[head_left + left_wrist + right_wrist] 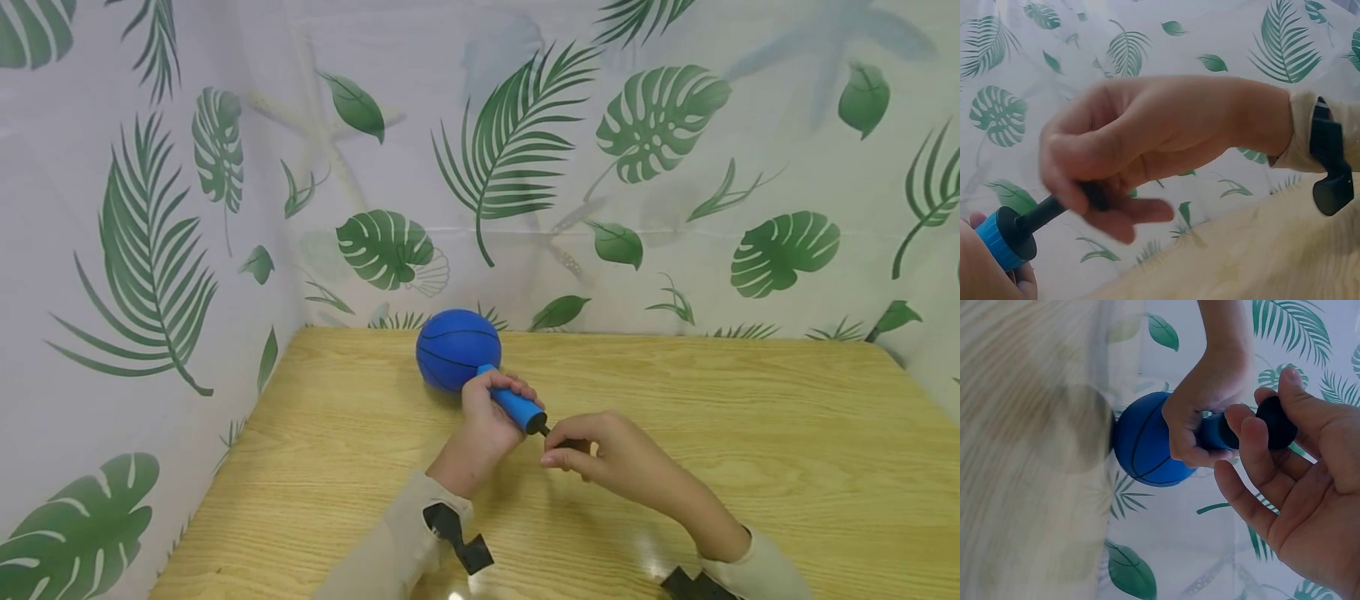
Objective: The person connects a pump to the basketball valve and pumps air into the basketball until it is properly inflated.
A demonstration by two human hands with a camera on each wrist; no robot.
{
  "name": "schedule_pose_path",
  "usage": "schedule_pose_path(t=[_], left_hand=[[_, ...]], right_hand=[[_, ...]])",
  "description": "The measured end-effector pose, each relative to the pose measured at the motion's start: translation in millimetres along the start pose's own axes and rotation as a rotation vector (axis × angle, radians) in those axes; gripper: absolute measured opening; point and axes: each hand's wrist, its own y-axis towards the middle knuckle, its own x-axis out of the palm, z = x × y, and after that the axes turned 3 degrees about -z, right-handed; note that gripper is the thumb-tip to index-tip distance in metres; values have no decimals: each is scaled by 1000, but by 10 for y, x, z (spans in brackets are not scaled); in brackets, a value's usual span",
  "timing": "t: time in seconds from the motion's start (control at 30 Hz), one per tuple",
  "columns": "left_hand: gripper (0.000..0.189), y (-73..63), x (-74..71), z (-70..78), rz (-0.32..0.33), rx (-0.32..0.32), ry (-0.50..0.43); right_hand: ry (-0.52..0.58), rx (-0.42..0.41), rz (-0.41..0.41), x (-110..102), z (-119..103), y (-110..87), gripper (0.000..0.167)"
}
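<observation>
A blue ball (453, 343) with black seam lines rests on the table at centre back. My left hand (483, 429) grips the blue barrel of a small hand pump (519, 408), which slants away toward the ball. The pump's far tip overlaps the ball in the head view, so whether it enters the ball cannot be told. From the barrel's near end a black rod (1044, 214) sticks out. My right hand (615, 458) pinches the black handle (1277, 422) on that rod between thumb and fingers, the other fingers loosely bent.
The wood-grain table (750, 417) spreads under both hands. White cloth (525, 283) printed with green leaves stands behind the table and along its left side. Each wrist carries a black strap mount (457, 537).
</observation>
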Motion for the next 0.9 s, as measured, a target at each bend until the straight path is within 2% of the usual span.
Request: schedule_pose_path(t=[0.17, 0.33, 0.53, 0.7, 0.9], left_hand=[[15, 12, 21, 140, -27, 70, -27], [13, -13, 37, 192, -44, 52, -71], [14, -65, 49, 64, -42, 22, -83], [13, -80, 43, -82, -27, -7, -58], [8, -74, 4, -188, -14, -41, -44]], right_hand=[[27, -76, 19, -78, -103, -58, 4], [67, -160, 43, -119, -195, -109, 7], [62, -230, 56, -102, -189, -109, 10], [45, -206, 68, -70, -118, -85, 9], [22, -174, 58, -13, -20, -40, 4]])
